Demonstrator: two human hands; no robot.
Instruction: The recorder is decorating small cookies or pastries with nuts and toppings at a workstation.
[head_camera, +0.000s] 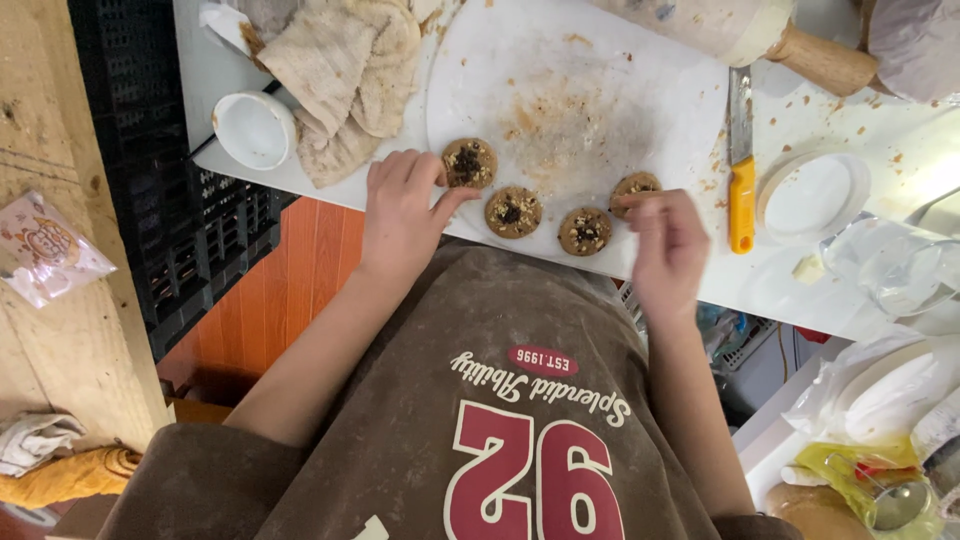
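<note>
Four round topped dough discs sit in a shallow arc at centre frame. The left hand (402, 215) rests loose-fingered beside the leftmost disc (469, 163), thumb touching it; the right hand (668, 240) pinches the rightmost disc (634, 187) with bunched fingertips.

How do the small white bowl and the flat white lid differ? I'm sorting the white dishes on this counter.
The small white bowl is deep and sits at the counter's left edge beside a crumpled cloth; the flat white lid is shallow and wider, lying right of the yellow-handled knife. The bowl's rim is smeared brown; the lid looks cleaner. Both are round, white, and untouched by either hand.
</note>
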